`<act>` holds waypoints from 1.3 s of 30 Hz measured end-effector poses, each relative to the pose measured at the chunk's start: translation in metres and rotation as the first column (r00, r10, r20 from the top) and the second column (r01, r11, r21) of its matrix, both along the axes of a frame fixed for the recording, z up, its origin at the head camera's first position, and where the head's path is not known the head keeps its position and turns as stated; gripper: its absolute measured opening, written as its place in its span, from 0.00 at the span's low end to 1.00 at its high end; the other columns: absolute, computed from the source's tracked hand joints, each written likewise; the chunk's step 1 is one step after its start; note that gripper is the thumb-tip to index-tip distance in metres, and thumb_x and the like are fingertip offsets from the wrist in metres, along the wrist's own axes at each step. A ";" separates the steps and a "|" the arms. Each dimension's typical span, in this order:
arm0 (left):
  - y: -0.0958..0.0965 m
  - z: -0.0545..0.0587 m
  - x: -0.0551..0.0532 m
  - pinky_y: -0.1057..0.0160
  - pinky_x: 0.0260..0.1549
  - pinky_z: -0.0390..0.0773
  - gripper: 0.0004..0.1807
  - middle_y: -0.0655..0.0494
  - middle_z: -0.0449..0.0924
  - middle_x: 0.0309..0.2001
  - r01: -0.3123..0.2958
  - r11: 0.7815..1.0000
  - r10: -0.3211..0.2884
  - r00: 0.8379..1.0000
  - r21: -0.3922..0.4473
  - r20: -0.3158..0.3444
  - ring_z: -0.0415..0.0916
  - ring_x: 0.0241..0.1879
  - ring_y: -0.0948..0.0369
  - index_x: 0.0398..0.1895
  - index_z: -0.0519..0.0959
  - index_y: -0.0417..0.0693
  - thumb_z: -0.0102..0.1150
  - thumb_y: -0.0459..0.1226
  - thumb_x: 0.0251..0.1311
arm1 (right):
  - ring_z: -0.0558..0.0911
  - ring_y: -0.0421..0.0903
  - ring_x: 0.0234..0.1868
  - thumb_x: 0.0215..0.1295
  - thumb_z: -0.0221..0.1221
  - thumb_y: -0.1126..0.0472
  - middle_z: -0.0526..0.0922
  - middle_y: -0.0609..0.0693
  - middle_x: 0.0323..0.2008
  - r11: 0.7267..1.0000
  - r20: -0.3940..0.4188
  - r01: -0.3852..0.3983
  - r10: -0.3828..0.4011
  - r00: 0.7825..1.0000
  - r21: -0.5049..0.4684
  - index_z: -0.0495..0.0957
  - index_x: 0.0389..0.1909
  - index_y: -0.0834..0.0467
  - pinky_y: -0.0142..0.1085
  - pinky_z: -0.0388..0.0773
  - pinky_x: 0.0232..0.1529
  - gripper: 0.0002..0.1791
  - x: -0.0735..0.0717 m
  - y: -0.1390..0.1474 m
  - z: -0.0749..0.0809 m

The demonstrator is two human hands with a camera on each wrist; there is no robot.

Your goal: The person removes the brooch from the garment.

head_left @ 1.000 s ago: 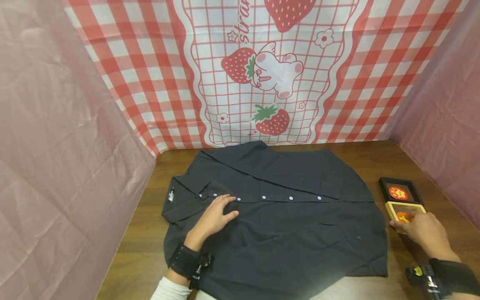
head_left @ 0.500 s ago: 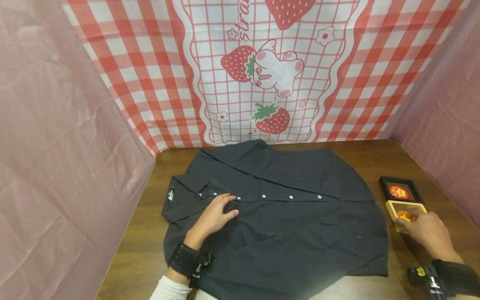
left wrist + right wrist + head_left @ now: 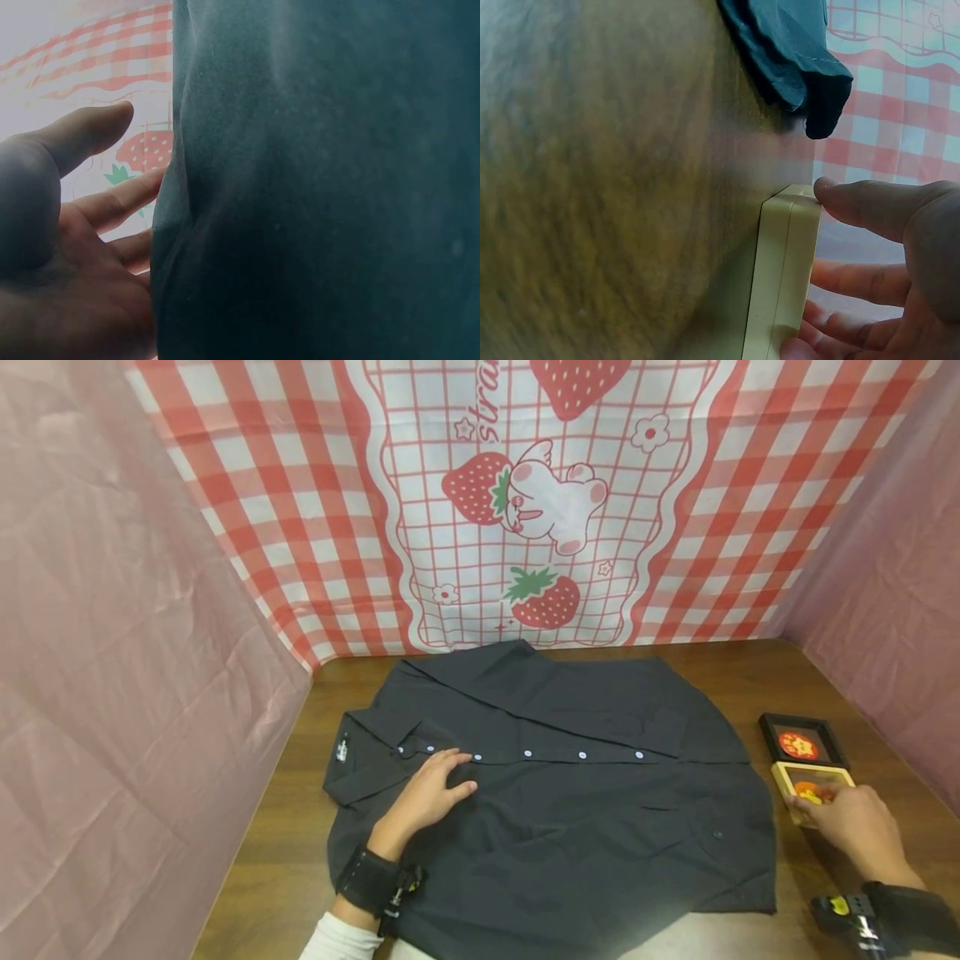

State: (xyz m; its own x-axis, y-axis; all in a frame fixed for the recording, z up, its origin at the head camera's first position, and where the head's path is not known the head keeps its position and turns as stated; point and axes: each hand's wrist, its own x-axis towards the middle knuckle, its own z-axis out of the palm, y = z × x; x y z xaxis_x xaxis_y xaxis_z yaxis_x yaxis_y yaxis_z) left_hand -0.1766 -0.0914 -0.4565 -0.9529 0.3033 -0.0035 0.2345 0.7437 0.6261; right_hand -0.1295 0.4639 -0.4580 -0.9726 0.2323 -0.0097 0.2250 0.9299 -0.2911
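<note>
A dark button-up shirt (image 3: 592, 827) lies spread on the wooden table, collar to the left and a row of pale buttons across its middle. My left hand (image 3: 427, 789) rests on it near the upper buttons, fingers relaxed and holding nothing; in the left wrist view the shirt cloth (image 3: 322, 180) covers the fingertips. At the right, my right hand (image 3: 858, 827) grips a small pale-yellow display frame (image 3: 783, 781) with a clear window and an orange figure inside. The thumb is at its corner, the other fingers across its face and far edge. The yellow frame (image 3: 780, 277) lies flat on the table.
A black display frame (image 3: 828, 743) with a red round piece inside sits directly behind the yellow one, edges together. Bare wooden table (image 3: 262, 827) shows left of the shirt. A red-checked strawberry cloth (image 3: 495, 552) hangs behind; pink cloths (image 3: 135, 693) hang at both sides.
My right thumb has drawn in slightly to the yellow frame's near left corner. The left hand and the shirt have stayed in place.
</note>
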 end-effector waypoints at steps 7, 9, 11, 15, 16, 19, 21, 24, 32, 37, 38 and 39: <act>-0.001 0.000 0.001 0.42 0.68 0.62 0.25 0.42 0.67 0.69 -0.006 1.000 0.006 1.000 0.006 -0.001 0.60 0.71 0.44 0.62 0.75 0.46 0.60 0.44 0.64 | 0.74 0.77 0.38 0.62 0.62 0.44 0.76 0.80 0.40 0.999 -0.028 0.034 -0.034 0.999 -0.015 0.77 0.43 0.75 0.57 0.71 0.30 0.32 0.001 -0.001 -0.001; -0.001 0.000 0.000 0.42 0.68 0.62 0.25 0.42 0.67 0.69 -0.007 1.000 0.007 1.000 0.006 0.000 0.60 0.71 0.44 0.62 0.75 0.47 0.60 0.44 0.64 | 0.75 0.76 0.36 0.63 0.61 0.45 0.76 0.79 0.37 0.999 -0.051 0.033 -0.034 0.998 -0.013 0.77 0.41 0.75 0.58 0.70 0.30 0.32 0.002 -0.002 -0.001; -0.001 0.000 -0.001 0.42 0.68 0.62 0.25 0.42 0.67 0.69 -0.008 1.000 0.008 1.000 0.008 0.001 0.60 0.72 0.44 0.63 0.74 0.47 0.60 0.44 0.64 | 0.75 0.77 0.36 0.65 0.59 0.45 0.76 0.80 0.38 0.999 -0.072 0.039 -0.040 0.997 -0.012 0.77 0.42 0.76 0.59 0.70 0.31 0.32 0.001 -0.003 0.000; -0.001 0.000 -0.001 0.42 0.68 0.61 0.25 0.42 0.67 0.69 -0.009 1.000 0.009 1.000 0.005 -0.001 0.59 0.72 0.44 0.63 0.74 0.47 0.60 0.44 0.64 | 0.75 0.78 0.38 0.67 0.56 0.44 0.77 0.80 0.39 0.999 -0.101 0.035 -0.038 0.994 -0.039 0.76 0.44 0.76 0.59 0.71 0.32 0.33 -0.001 -0.007 0.003; -0.001 -0.001 -0.002 0.41 0.68 0.61 0.25 0.42 0.67 0.69 -0.010 1.000 0.010 1.000 0.002 0.000 0.59 0.72 0.44 0.63 0.74 0.47 0.60 0.44 0.64 | 0.75 0.78 0.39 0.68 0.56 0.44 0.77 0.79 0.40 0.998 -0.106 0.033 -0.038 0.994 -0.052 0.76 0.45 0.75 0.59 0.71 0.32 0.32 -0.002 -0.008 0.003; 0.000 -0.001 -0.002 0.42 0.69 0.60 0.25 0.42 0.67 0.69 -0.014 1.000 0.014 1.000 -0.003 -0.001 0.58 0.72 0.43 0.62 0.75 0.47 0.60 0.44 0.64 | 0.76 0.76 0.40 0.68 0.55 0.45 0.80 0.76 0.39 0.996 -0.122 0.014 -0.026 0.992 -0.093 0.78 0.44 0.73 0.56 0.71 0.32 0.29 -0.002 -0.011 0.002; 0.000 -0.001 -0.002 0.41 0.69 0.59 0.25 0.42 0.67 0.69 -0.017 1.000 0.017 1.000 -0.003 0.001 0.57 0.72 0.43 0.62 0.75 0.46 0.60 0.44 0.64 | 0.76 0.75 0.41 0.69 0.55 0.47 0.80 0.75 0.40 0.993 -0.129 0.006 -0.021 0.991 -0.114 0.79 0.43 0.72 0.55 0.70 0.32 0.28 -0.002 -0.013 0.001; 0.000 0.000 -0.003 0.41 0.70 0.58 0.25 0.41 0.67 0.69 -0.027 1.000 0.027 1.000 -0.005 0.005 0.55 0.73 0.41 0.61 0.75 0.45 0.60 0.44 0.64 | 0.76 0.75 0.42 0.69 0.55 0.48 0.79 0.76 0.43 0.991 -0.139 0.000 -0.018 0.990 -0.131 0.79 0.44 0.72 0.56 0.70 0.33 0.26 -0.002 -0.017 -0.001; 0.001 0.001 -0.003 0.41 0.70 0.57 0.25 0.41 0.66 0.69 -0.043 0.999 0.044 0.999 -0.016 0.012 0.54 0.74 0.41 0.62 0.75 0.44 0.60 0.45 0.64 | 0.76 0.75 0.44 0.69 0.55 0.45 0.81 0.73 0.45 0.982 -0.132 0.055 -0.080 0.988 -0.183 0.79 0.47 0.69 0.54 0.70 0.29 0.28 -0.001 -0.026 -0.003; 0.002 0.003 -0.002 0.41 0.71 0.56 0.26 0.41 0.67 0.69 -0.053 0.999 0.053 0.999 -0.014 0.005 0.55 0.73 0.42 0.63 0.74 0.45 0.60 0.44 0.64 | 0.80 0.70 0.37 0.68 0.58 0.52 0.82 0.73 0.40 0.984 -0.243 -0.007 -0.037 0.969 -0.176 0.79 0.43 0.73 0.45 0.71 0.27 0.24 -0.003 -0.034 -0.006; 0.002 0.003 -0.002 0.41 0.71 0.55 0.26 0.41 0.67 0.69 -0.057 0.998 0.057 0.998 -0.012 0.000 0.55 0.73 0.42 0.63 0.73 0.44 0.60 0.44 0.63 | 0.81 0.69 0.35 0.68 0.58 0.53 0.82 0.74 0.39 0.984 -0.261 -0.016 -0.031 0.965 -0.177 0.79 0.42 0.74 0.43 0.71 0.26 0.23 -0.003 -0.036 -0.007; 0.002 0.003 -0.001 0.40 0.71 0.54 0.26 0.41 0.67 0.69 -0.063 0.998 0.063 0.998 -0.013 -0.006 0.56 0.73 0.42 0.63 0.73 0.44 0.60 0.44 0.63 | 0.81 0.67 0.34 0.68 0.58 0.53 0.82 0.74 0.40 0.984 -0.266 -0.017 -0.031 0.963 -0.179 0.79 0.43 0.74 0.41 0.70 0.26 0.23 -0.003 -0.037 -0.007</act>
